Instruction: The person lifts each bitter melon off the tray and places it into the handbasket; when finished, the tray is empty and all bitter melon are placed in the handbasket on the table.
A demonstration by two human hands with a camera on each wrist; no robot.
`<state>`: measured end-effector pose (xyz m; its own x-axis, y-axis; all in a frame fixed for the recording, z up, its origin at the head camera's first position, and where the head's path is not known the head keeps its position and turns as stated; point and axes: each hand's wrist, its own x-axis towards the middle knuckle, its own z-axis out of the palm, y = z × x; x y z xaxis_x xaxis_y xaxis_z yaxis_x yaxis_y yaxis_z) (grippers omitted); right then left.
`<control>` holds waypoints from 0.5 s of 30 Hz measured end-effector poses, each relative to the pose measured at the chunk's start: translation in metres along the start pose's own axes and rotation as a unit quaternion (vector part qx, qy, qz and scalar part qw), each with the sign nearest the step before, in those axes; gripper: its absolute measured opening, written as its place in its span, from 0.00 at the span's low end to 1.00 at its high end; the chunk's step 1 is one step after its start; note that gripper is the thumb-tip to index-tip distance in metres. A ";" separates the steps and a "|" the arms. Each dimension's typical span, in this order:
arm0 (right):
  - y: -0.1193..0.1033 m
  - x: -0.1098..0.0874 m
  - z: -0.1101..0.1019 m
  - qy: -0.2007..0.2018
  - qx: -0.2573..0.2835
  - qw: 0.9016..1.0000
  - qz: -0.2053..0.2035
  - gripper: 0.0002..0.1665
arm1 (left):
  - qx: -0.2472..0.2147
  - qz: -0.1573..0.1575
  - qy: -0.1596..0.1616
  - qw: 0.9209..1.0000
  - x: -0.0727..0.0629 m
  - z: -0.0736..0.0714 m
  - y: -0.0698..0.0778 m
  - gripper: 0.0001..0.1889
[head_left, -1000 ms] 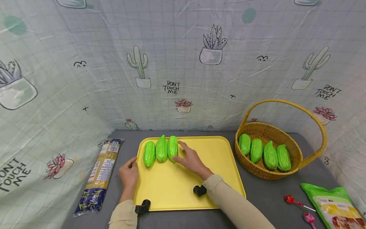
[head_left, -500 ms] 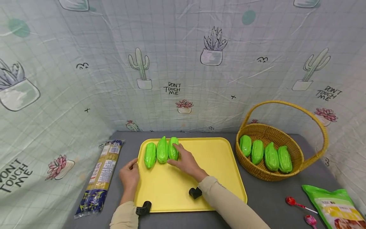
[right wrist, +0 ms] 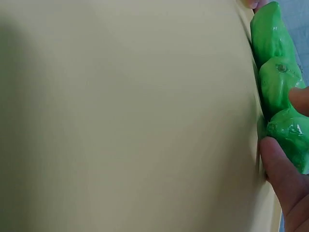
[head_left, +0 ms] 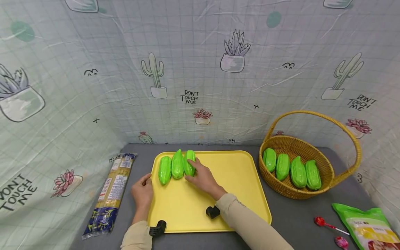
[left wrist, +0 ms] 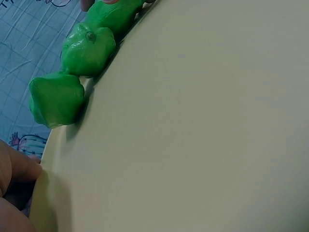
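Green ridged fruits (head_left: 177, 165), three of them, are lying side by side at the upper left of one yellow tray (head_left: 184, 208) in the lower middle of the frame, where the right hand (head_left: 204, 176) is gripping the rightmost fruit (head_left: 188, 159), thumb parted from the fingers. One left hand (head_left: 142, 192) is pinching the tray's left rim with curled fingers. Four more fruits (head_left: 282, 166) are sitting in one wicker basket (head_left: 293, 193) at the right, while one long packet (head_left: 111, 189) at the lower left and two lollipops (head_left: 319, 221) beside one green bag (head_left: 365, 224) at the lower right are resting on the tabletop (head_left: 293, 222).
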<state>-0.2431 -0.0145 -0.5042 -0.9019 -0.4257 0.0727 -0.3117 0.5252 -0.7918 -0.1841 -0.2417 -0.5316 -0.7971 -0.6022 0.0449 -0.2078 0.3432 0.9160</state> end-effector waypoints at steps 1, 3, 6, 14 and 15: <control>0.001 0.000 0.000 0.002 -0.002 1.000 -0.001 0.42 | 0.001 0.000 0.001 1.000 0.000 0.000 0.000 0.16; 0.002 0.000 0.000 0.006 -0.003 1.000 -0.004 0.40 | 0.000 0.002 0.000 1.000 0.000 0.000 0.000 0.16; 0.003 -0.001 0.000 0.013 0.003 1.000 -0.009 0.39 | -0.003 0.002 -0.004 1.000 0.000 -0.001 0.000 0.16; 0.004 -0.003 -0.001 0.023 0.015 1.000 -0.011 0.37 | -0.001 0.001 -0.013 1.000 -0.001 -0.002 0.000 0.17; 0.004 -0.004 -0.002 0.024 0.014 1.000 -0.009 0.38 | 0.000 0.001 -0.013 1.000 -0.001 -0.002 0.000 0.17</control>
<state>-0.2414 -0.0096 -0.5069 -0.9097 -0.3992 0.1147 -0.3199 0.4971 -0.8066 -0.1822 -0.2419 -0.5307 -0.8113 -0.5835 0.0362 -0.2067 0.3441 0.9159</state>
